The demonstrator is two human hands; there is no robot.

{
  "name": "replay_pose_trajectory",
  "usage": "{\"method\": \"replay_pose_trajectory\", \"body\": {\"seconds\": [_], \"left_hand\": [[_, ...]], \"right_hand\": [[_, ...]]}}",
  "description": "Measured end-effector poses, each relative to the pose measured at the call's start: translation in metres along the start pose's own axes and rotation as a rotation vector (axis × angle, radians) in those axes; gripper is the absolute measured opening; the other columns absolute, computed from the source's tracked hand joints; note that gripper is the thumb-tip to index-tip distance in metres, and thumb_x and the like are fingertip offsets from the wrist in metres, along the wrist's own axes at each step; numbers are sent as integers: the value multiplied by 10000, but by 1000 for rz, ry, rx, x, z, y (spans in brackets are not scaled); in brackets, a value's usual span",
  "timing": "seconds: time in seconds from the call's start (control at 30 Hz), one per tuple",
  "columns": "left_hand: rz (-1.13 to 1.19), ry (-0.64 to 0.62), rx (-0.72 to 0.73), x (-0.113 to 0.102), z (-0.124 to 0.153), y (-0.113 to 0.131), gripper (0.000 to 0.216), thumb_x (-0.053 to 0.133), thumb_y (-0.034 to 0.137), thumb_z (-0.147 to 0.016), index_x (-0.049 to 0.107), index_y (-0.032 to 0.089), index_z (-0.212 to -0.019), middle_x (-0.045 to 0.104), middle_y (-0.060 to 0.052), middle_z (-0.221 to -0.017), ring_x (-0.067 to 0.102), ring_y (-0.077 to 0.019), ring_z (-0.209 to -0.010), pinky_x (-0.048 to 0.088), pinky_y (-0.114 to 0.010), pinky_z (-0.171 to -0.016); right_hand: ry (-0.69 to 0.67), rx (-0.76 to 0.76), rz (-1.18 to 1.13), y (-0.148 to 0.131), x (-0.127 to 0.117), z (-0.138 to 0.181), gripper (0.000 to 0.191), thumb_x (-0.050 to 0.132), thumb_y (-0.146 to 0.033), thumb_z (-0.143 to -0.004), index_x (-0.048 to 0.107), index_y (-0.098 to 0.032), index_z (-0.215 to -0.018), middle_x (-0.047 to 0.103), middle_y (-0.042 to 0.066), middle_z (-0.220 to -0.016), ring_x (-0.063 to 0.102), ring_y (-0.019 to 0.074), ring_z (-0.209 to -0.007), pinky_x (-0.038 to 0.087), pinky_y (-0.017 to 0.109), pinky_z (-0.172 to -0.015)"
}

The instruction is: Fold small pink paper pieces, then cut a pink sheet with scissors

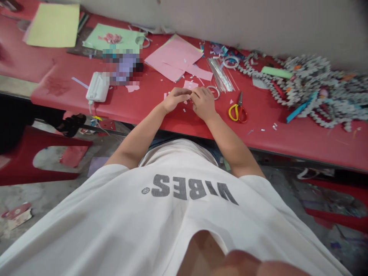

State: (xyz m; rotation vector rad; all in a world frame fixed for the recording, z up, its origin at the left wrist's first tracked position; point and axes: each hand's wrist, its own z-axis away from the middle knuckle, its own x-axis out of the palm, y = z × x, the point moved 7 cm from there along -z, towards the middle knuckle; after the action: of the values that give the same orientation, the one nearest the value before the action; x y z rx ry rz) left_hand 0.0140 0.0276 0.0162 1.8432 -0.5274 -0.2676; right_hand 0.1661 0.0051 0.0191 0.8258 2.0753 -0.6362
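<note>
I see the left hand [175, 99] and right hand [202, 102] pinched shut, fingertips meeting on something too small to tell, likely braced on the red table [287, 138] for steadiness; scissors [238, 111] lie near.

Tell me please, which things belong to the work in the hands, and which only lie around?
In use: left hand, right hand, small paper scrap pinched between their fingertips.
Lying untouched: scissors, pink sheets, tape ring, white box, folded paper chains, green sheet.

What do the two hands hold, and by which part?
It cannot be told: left hand and right hand meet at the fingertips; anything between them is too small to see.
</note>
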Motion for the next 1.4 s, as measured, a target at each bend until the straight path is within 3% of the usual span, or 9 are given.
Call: {"method": "replay_pose_trajectory", "body": {"seconds": [0.17,0.33,0.5,0.77,0.9,1.03,1.23,1.4], "left_hand": [[75,22,-57,1,2,-1,632,943,803,-800,856,191,-934,833,-102,-904,777,-209,-779,590,-330,-726],[160,-4,-106,3,3,0,776,712,959,-941,862,198,-962,863,-139,-1010,818,-238,-834,634,-371,-765],[241,-54,-162,9,4,9,858,539,967,-1034,896,187,-1033,884,-149,-1124,835,-237,-895,663,-357,-804],[233,-48,-143,6,3,7,798,586,920,-1060,891,194,-1189,888,-147,-1212,866,-278,-978,673,-377,-799],[196,-71,-79,2,0,-7,752,796,875,-950,886,236,-1335,863,-143,-1374,866,-288,-1068,650,-350,-804],[124,-122,13,1,-5,-18,815,953,819,-844,851,300,-1464,831,-133,-1484,860,-269,-1020,637,-353,-830],[18,-100,85,-3,-8,-22,767,960,807,-865,878,269,-1406,855,-142,-1387,832,-259,-953,647,-388,-846],[2,-91,100,-1,-6,-15,724,1004,806,-817,921,238,-1256,834,-165,-1392,816,-253,-967,662,-392,-852]], "right_hand": [[60,-29,8,4,0,1,615,217,-496,-1250,750,-261,-1053,786,136,-1254,727,354,-1229,581,622,-1139],[141,-37,-28,8,-5,4,652,206,-573,-1245,738,-267,-1026,785,122,-1255,734,341,-1199,582,631,-1138],[189,-12,-65,13,-8,7,664,203,-624,-1233,721,-271,-1014,773,130,-1188,741,341,-1163,584,636,-1132],[288,32,-130,20,-12,8,592,266,-619,-1237,656,-283,-945,790,124,-1124,772,332,-1121,611,632,-1089],[360,115,-215,24,-17,9,538,417,-690,-1223,665,-282,-974,738,76,-992,759,274,-978,647,536,-1001],[446,196,-375,35,-19,10,534,476,-737,-1206,715,-268,-1121,708,15,-967,709,194,-791,653,464,-913],[356,147,-496,36,-17,4,585,492,-768,-1192,740,-291,-1421,816,88,-1229,768,234,-883,673,492,-916],[284,81,-543,26,-18,1,614,494,-814,-1166,793,-280,-1205,813,100,-1089,791,295,-992,681,551,-960]]}}
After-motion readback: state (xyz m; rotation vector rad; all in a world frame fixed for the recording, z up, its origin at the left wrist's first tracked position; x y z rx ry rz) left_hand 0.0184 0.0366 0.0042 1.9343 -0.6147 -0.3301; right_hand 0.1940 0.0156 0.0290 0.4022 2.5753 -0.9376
